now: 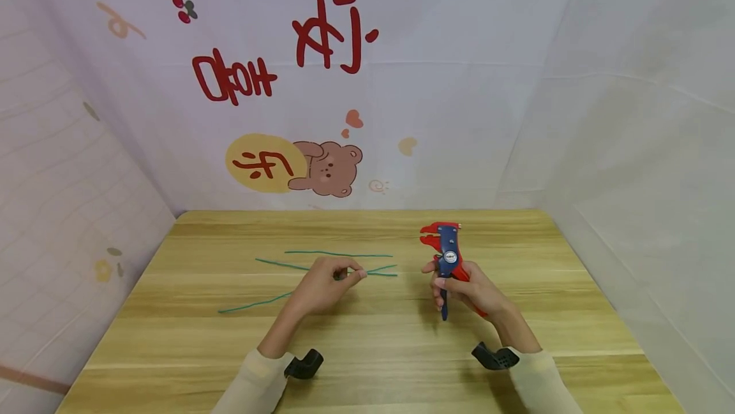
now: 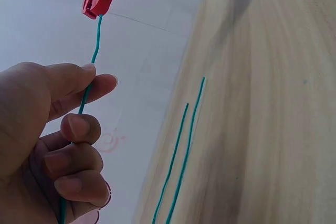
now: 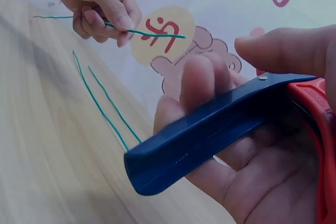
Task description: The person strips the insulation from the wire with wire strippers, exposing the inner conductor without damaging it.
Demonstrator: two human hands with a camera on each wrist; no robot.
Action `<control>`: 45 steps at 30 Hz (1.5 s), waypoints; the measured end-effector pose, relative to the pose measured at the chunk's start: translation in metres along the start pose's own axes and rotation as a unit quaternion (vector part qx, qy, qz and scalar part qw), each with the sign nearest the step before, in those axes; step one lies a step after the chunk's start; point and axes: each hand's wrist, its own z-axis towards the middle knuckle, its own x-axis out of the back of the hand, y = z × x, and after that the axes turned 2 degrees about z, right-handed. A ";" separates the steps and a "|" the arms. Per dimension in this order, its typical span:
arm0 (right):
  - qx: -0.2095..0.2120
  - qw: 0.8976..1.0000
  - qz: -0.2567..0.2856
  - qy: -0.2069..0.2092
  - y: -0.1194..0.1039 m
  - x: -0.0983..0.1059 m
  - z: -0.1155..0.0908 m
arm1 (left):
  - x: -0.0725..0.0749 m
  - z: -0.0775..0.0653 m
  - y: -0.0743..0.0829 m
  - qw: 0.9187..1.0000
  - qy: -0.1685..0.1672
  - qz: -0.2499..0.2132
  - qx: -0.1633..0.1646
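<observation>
My left hand (image 1: 326,283) pinches a thin green wire (image 2: 96,40) between thumb and forefinger, the other fingers curled around its length. One end of that wire juts out to the right past the fingertips; the rest trails behind the hand to the left. In my right hand (image 1: 467,286) is a wire stripper (image 1: 450,249) with red jaws and a blue body, gripped by its blue and red handles. Its jaws face left and stand apart, a short gap from the wire's tip in the head view. In the left wrist view the tip overlaps the jaws.
Two more green wires lie on the wooden table (image 1: 367,363) beyond my left hand: a farther one (image 1: 339,254) and a nearer one (image 1: 281,264) partly hidden by that hand. A printed white cloth (image 1: 459,82) hangs behind the table and along its sides.
</observation>
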 end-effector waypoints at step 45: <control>0.040 0.998 -0.048 -0.022 -0.022 -0.034 0.036 | 0.018 0.022 0.020 0.988 0.122 0.015 -0.090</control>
